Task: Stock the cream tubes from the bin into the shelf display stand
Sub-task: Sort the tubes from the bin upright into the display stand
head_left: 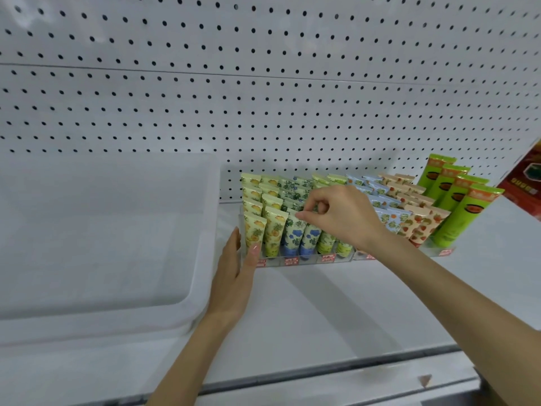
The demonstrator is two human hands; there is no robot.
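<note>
While the right hand (336, 218) pinches the top of a blue-flowered tube (294, 230) in the front row, thumb and forefinger curled on it, the left hand (234, 273) lies flat, fingers straight, against the left end of the display stand (310, 260); its rows look full; the bin (102, 230) beside it shows no tubes, so stocking seems nearly done.

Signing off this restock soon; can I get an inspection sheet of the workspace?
Surface: white shelf.
Job's things: clear display stand packed with cream tubes; white bin at left, no tubes visible inside.
Clutter: larger green tubes and a red box at right.
Hands: left hand open against the stand's left end; right hand pinches the top of a blue-flowered tube in the front row.
Cables: nothing seen.
Surroundings: white pegboard behind.
</note>
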